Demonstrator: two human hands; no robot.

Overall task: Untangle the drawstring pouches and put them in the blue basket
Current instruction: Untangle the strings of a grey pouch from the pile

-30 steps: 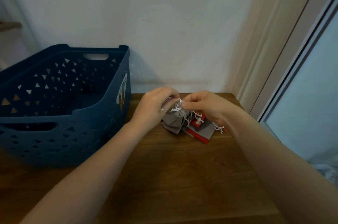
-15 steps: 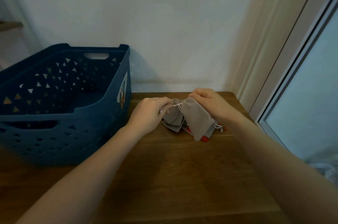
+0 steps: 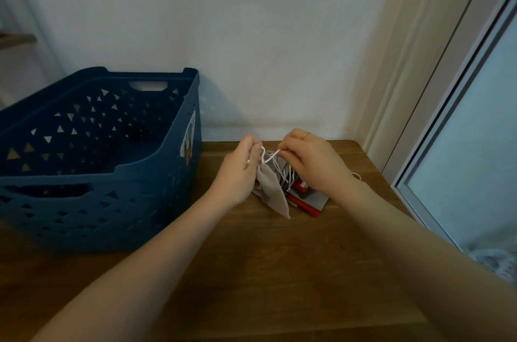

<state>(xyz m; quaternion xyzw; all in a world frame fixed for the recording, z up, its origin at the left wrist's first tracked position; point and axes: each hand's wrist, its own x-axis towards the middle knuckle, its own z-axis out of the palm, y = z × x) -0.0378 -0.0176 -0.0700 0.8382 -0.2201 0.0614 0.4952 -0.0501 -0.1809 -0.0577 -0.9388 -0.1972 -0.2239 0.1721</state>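
Nearest me, both forearms reach in from six o'clock across the wooden table (image 3: 279,271). My left hand (image 3: 240,171) sits just at eleven o'clock of the pile, fingers curled, pinching the white cord (image 3: 268,158) at the neck of a beige pouch (image 3: 272,192) that hangs down from it with its tip about at the tabletop. My right hand (image 3: 313,165), at one o'clock of the pile, has fingertips closed on the other end of that same loop of cord. Under and between the hands lies the rest of the bundle: grey pouches (image 3: 314,197) and red pouches (image 3: 300,186) with cords crossing one another, resting on the table.

Further out at nine o'clock stands the blue basket (image 3: 156,146), well apart from the pile; I see no pouch inside.

My worry: if I pull this loop hard, the knot could tighten rather than slip, or drag the whole bundle off the table's right edge, which is near.
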